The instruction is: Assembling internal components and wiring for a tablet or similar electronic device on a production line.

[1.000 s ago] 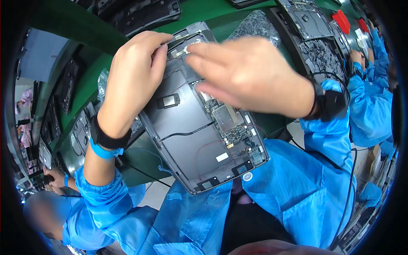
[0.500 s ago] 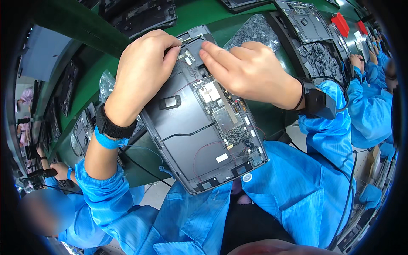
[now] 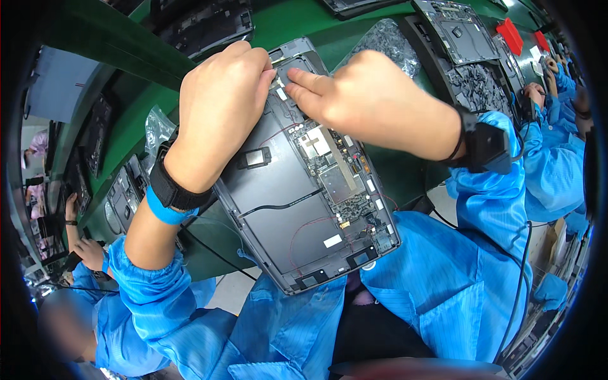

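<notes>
An opened tablet-like device [image 3: 278, 183], a dark grey shell with a circuit board [image 3: 342, 183] along its right side, rests slanted in front of my body. My left hand [image 3: 225, 95] is closed at its far left corner, thumb against the curled fingers. Whatever is pinched there is hidden. My right hand [image 3: 354, 95] hovers over or touches the far end of the shell. Two of its digits stretch left with tips slightly apart and nothing visible between them; the others are curled. A black cable [image 3: 282, 204] crosses the shell below a small black rectangular part [image 3: 254, 157].
Beyond lies a green bench [image 3: 297, 25] with a clear plastic bag [image 3: 389, 44]. Another opened device [image 3: 456, 31] sits at the far right above black wrapped parts [image 3: 478, 88], near a red bin [image 3: 510, 37]. Co-workers in blue sit on both sides. Cords hang by my wrists.
My right hand has shifted slightly left and nearer, its fingertips spreading a little. My left hand has moved slightly right along the device's far edge.
</notes>
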Tool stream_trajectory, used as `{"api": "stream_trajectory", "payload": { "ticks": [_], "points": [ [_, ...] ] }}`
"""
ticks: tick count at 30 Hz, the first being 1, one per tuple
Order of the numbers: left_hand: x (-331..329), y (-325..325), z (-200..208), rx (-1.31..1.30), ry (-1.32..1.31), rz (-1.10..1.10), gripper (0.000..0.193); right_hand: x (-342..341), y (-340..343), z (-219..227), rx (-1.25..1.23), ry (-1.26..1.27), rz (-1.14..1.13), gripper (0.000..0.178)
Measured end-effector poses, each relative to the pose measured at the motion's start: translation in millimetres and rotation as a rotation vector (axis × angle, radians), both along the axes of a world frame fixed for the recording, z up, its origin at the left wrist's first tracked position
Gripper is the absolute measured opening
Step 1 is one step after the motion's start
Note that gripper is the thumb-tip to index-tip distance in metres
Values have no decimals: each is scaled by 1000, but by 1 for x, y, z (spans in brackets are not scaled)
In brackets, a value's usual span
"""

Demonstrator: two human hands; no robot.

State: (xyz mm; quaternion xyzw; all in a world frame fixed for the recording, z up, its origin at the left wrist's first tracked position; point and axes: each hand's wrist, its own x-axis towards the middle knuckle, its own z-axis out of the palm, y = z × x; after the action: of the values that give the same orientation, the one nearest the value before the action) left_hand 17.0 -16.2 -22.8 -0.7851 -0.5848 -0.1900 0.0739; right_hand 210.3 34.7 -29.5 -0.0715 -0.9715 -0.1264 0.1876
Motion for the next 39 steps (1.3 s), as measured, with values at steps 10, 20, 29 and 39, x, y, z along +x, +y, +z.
{"api": "stream_trajectory", "payload": {
  "ticks": [10,20,29,39],
  "points": [
    [1,-5,-2,44,53,-44,9,4,2,2,-223,-98,-35,29],
    [0,-161,-32,-155,-662,321,54,76,-71,-41,-857,469,-292,47],
    [49,-216,-51,-292,-1479,442,53,72,-115,-52,-1136,360,-260,60],
    [62,-204,-14,-234,-1734,226,56,77,-120,-58,-1276,429,-217,67]
  ]
}}
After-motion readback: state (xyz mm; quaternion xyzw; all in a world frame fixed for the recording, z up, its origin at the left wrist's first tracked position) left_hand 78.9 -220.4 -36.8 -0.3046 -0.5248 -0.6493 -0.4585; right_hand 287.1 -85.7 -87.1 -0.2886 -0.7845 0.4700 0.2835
